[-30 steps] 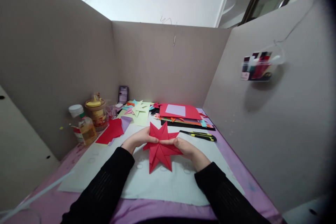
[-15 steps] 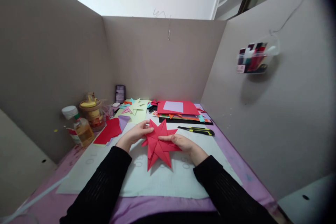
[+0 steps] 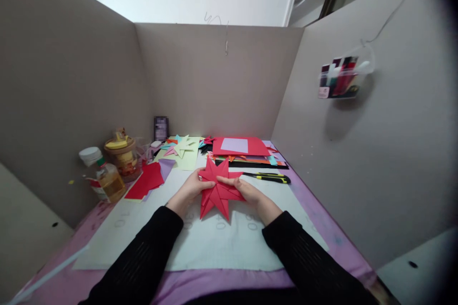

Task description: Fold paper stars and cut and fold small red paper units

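Red paper star (image 3: 218,196) over white sheet (image 3: 222,250) | left hand (image 3: 191,189) and right hand (image 3: 252,192) clamped on it | bottle (image 3: 107,175), amber liquid (image 3: 115,189) inside; tub (image 3: 126,158), contents unclear | clear hanging container (image 3: 367,63), coloured packets (image 3: 342,83) inside | purple cloth (image 3: 338,238) beneath sheet | grey panels (image 3: 214,86) around

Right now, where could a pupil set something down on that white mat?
Bare white mat shows on the near side of the red star; at left, between the red paper and left sleeve; and at right, between the knife and right sleeve. The far edge is crowded with folded stars and a paper stack.
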Action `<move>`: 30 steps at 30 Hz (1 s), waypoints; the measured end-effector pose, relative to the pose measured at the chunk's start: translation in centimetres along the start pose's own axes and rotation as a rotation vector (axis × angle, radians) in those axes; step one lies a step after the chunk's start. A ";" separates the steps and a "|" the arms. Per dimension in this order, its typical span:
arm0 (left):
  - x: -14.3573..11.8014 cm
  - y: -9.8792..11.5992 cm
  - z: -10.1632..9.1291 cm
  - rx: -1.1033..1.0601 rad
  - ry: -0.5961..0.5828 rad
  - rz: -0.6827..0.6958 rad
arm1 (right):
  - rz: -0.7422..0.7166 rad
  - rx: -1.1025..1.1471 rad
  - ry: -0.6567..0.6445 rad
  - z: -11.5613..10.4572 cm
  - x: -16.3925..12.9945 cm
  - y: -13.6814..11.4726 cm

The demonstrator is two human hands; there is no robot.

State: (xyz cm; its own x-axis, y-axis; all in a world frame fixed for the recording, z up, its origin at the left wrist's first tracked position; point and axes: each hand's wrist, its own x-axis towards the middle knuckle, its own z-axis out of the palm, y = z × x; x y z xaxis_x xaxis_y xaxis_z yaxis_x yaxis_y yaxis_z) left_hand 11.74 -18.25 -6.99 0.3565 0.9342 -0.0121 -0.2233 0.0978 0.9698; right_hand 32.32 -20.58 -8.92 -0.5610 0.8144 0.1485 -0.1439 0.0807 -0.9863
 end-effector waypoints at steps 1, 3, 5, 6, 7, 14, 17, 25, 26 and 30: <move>0.1 -0.1 -0.1 0.004 0.024 0.005 | 0.001 0.044 0.011 0.1 -0.1 -0.1; 0.2 -0.2 -0.3 0.007 0.057 0.019 | 0.009 0.147 0.031 0.3 -0.2 -0.4; 0.3 -0.4 -0.4 0.003 0.088 0.047 | 0.035 0.209 0.048 0.5 -0.4 -0.5; 0.3 -0.4 -0.4 0.002 0.107 0.063 | 0.050 0.218 0.058 0.5 -0.4 -0.4; 0.4 -0.5 -0.4 0.000 0.124 0.077 | 0.064 0.213 0.065 0.5 -0.5 -0.4; 0.3 -0.7 -0.3 -0.002 0.167 0.080 | 0.062 0.176 0.072 0.3 -0.6 0.0; 0.1 -0.6 -0.1 -0.010 0.138 0.079 | 0.039 0.126 0.048 0.4 -0.4 -0.3; -0.2 -0.1 -0.2 0.000 0.016 0.063 | -0.034 -0.020 0.048 0.9 -0.2 -0.5; -0.2 0.0 -0.4 0.005 -0.013 0.045 | -0.034 -0.014 0.067 0.8 -0.2 -0.4; -0.5 0.2 -1.1 0.057 -0.041 -0.026 | -0.050 -0.006 0.112 0.4 -0.1 -0.3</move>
State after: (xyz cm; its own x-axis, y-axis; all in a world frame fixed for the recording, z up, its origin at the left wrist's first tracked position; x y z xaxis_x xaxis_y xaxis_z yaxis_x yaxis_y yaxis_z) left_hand 10.57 -18.31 -7.05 0.3987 0.9166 -0.0291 -0.1621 0.1016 0.9815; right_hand 32.06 -20.92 -8.66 -0.4586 0.8683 0.1889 -0.1643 0.1261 -0.9783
